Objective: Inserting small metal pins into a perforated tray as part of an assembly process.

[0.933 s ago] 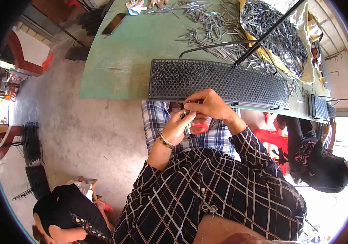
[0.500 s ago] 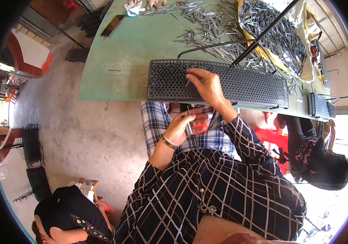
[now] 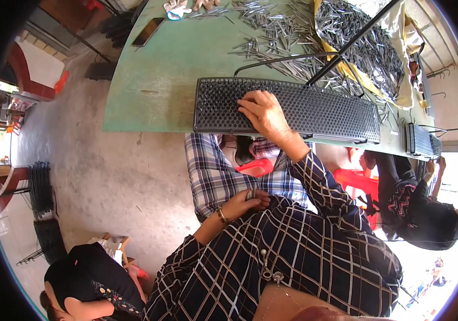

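Note:
A long black perforated rack with rows of round holes lies along the near edge of the green table. My right hand is over its left half, thumb and fingers pinched together at the holes; anything between the fingertips is hidden. Down at my lap, my left hand is closed around a few thin metal rods, whose ends stick up past the thumb. Many similar loose metal rods are strewn across the table beyond the rack.
A yellow-edged sack full of rods stands at the far right, with a black metal frame rising before it. A phone and gloves lie at far left. Other people sit at right and lower left. A red stool is nearby.
My left hand has drawn back from below the rack's edge to my lap, still holding rods. My right hand has shifted slightly left over the rack, its fingers lower against the holes.

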A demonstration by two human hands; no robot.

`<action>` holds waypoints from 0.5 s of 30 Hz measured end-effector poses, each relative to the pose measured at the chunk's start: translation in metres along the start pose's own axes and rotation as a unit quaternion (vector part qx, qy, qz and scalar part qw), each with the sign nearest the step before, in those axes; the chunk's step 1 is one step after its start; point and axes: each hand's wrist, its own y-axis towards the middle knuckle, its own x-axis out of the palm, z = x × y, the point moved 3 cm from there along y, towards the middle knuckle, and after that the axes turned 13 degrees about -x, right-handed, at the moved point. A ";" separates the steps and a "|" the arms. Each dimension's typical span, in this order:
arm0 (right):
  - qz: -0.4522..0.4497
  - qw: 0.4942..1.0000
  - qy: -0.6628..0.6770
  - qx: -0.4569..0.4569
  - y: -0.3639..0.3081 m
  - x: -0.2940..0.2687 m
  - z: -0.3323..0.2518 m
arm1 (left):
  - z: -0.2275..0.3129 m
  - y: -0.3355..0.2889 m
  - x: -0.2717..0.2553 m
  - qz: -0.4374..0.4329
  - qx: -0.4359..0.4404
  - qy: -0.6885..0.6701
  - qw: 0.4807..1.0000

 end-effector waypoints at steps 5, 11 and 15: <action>0.084 0.994 0.054 0.049 0.004 -0.011 -0.007 | 0.041 -0.012 0.001 0.028 -0.040 -0.198 0.979; -0.129 0.881 0.401 0.217 -0.018 -0.002 -0.035 | 0.113 -0.029 -0.001 0.025 0.088 -0.155 0.984; -0.136 0.820 0.473 0.290 -0.023 0.004 -0.040 | 0.120 -0.035 -0.002 0.055 0.085 -0.081 0.992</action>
